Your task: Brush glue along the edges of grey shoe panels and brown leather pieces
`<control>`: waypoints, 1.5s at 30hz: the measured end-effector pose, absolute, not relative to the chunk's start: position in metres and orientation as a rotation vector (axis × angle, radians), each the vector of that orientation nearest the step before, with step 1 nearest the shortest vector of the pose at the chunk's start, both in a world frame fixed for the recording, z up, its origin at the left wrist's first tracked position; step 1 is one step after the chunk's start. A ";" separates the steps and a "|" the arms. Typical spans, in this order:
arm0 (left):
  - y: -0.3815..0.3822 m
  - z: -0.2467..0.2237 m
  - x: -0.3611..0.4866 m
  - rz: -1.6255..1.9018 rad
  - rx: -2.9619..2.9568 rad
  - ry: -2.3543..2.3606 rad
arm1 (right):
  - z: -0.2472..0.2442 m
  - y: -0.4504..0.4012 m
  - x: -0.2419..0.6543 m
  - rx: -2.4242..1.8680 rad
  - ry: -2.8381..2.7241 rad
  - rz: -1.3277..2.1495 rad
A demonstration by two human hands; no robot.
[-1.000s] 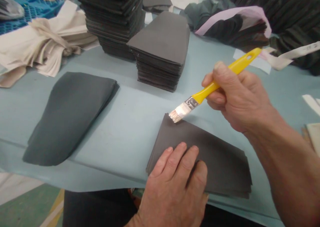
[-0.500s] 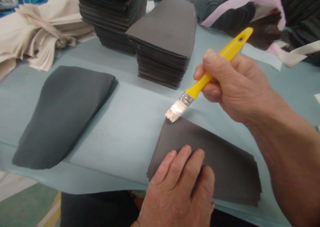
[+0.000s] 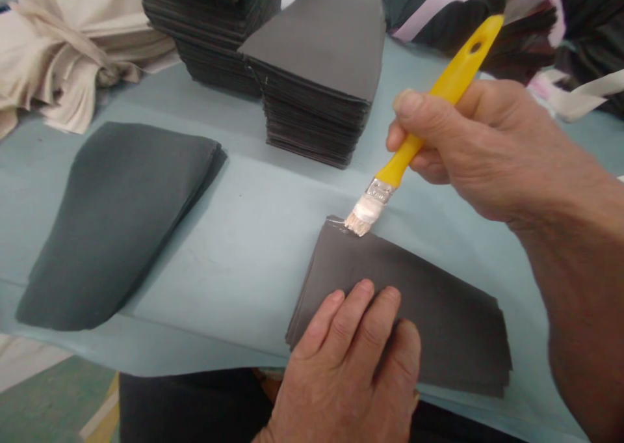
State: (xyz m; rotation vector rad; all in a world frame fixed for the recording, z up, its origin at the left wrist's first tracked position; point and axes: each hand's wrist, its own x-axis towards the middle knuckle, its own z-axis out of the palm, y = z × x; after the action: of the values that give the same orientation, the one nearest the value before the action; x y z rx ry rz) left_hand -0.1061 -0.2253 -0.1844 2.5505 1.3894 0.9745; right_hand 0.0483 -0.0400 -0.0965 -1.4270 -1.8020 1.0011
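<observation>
Worktop (image 3: 244, 248), covered in a smooth pale blue-green sheet, spans the view and carries everything here. At its far side rises a tall stack of thin black pieces (image 3: 209, 33), cut off by the top of the view. Just beside it, to the right, sits a lower stack of dark grey shaped pieces (image 3: 322, 46), its top piece flat and broad. At the far left lies a bundle of beige cloth strips (image 3: 73, 46), tied round with a strip of its own colour. On the left, nearer the person, a thin pile of dark green-grey shaped pieces (image 3: 121, 215) lies flat.

At the near right edge rests a slightly fanned pile of dark grey-brown pieces (image 3: 439, 313). The left hand (image 3: 348, 378) lies palm down on it, its grip open, fingers extended. The right hand (image 3: 487, 144) has its grip closed round the handle of a flat paintbrush with a yellow handle (image 3: 461, 72), tilted, handle end up and away to the right. Its pale bristles touch the far left end of the top piece, where a thin, shiny wet streak (image 3: 338, 223) shows beside them.
</observation>
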 end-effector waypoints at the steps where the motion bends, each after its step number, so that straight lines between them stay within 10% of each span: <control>1: -0.225 -0.184 -0.106 0.975 2.552 1.388 | -0.095 -0.041 0.046 -1.432 -1.775 0.985; 45: -0.228 -0.184 -0.109 0.900 2.546 1.362 | -0.106 -0.037 0.032 -1.239 -1.768 1.062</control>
State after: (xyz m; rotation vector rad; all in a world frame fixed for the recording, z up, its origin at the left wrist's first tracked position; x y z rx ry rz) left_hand -0.1091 -0.2280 -0.1837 2.5460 1.3616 0.8997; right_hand 0.0320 -0.0367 -0.1063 -1.2390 -1.7678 1.0615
